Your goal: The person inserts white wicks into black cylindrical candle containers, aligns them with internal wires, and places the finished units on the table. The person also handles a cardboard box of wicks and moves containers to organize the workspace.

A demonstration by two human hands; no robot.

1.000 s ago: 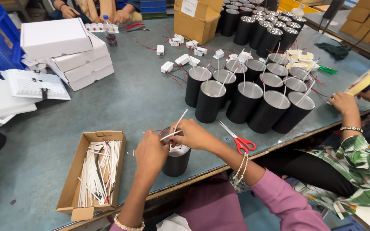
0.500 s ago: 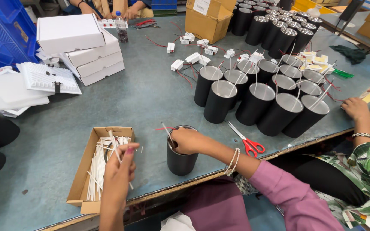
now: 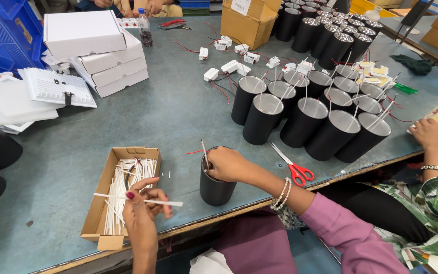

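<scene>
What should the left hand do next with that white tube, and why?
Probably carry the white tube across to the black can. The left hand holds it over the cardboard box, while the right hand steadies the can with wires sticking up.

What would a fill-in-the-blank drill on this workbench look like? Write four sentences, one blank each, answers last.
1. The left hand pinches a thin white ____ over the cardboard box.
2. The right hand rests on the rim of a ____ cylindrical can.
3. The scissors lying beside the right forearm have ____ handles.
4. The stack of white boxes stands on the ____ side of the table.

Missing words: tube; black; red; left
</scene>
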